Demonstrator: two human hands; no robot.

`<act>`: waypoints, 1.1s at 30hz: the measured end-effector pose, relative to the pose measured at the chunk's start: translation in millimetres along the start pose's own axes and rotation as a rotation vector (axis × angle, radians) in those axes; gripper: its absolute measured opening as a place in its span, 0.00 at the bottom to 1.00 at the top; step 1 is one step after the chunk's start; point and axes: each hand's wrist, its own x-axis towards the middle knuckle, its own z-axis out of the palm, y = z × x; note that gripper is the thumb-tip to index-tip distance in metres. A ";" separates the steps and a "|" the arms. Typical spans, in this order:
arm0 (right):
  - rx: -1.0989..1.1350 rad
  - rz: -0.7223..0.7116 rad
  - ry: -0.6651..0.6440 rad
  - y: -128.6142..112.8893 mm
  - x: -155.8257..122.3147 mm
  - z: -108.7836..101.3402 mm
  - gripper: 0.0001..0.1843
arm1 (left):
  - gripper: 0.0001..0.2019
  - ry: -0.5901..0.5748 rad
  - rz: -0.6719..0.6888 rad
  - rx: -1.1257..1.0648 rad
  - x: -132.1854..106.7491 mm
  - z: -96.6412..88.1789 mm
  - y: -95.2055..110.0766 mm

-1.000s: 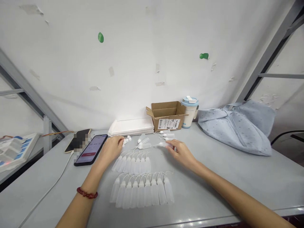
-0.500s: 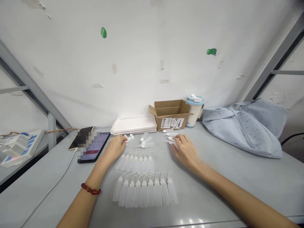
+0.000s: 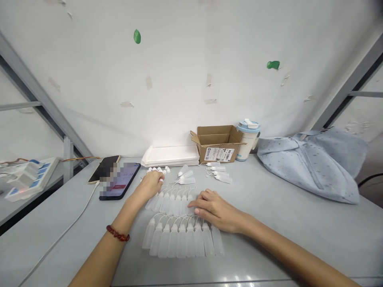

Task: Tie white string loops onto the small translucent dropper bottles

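Slim translucent squeeze bottles with thin curved tips lie in two rows, a far row (image 3: pixel 172 204) and a near row (image 3: pixel 181 241). My right hand (image 3: pixel 217 209) lies low over the right end of the far row, index finger stretched out onto the last bottle there and thumb apart, holding nothing. My left hand (image 3: pixel 151 185) rests beside a small pile of white caps (image 3: pixel 157 170), its fingers curled together. A bit of white shows at its fingertips, too small to make out. Loose bottles lie behind in a middle cluster (image 3: pixel 186 177) and a right cluster (image 3: pixel 220 173).
Along the wall stand a stack of white trays (image 3: pixel 172 155), an open cardboard box (image 3: pixel 220 153) and a lidded cup (image 3: pixel 247 143). A blue cloth bag (image 3: pixel 308 167) lies right. Two phones, one black (image 3: pixel 122 185), a white cable (image 3: pixel 64 235) and a power strip (image 3: pixel 37 181) are left.
My right hand has left the right cluster of loose bottles and come nearer and leftward to the far row's end. My left hand stays by the caps. The view has shifted slightly.
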 end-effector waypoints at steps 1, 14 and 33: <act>-0.014 0.012 -0.003 0.7 1.0 1.0 0.18 | 0.11 0.006 -0.003 -0.016 -0.4 -0.7 1.3; -0.150 0.050 0.235 18.9 -1.3 1.6 0.12 | 0.15 -0.043 -0.013 -0.736 -18.7 -12.4 61.8; -0.003 -0.128 0.219 1.3 -10.2 -2.5 0.13 | 0.12 -0.374 0.059 -1.077 -35.0 -10.1 88.9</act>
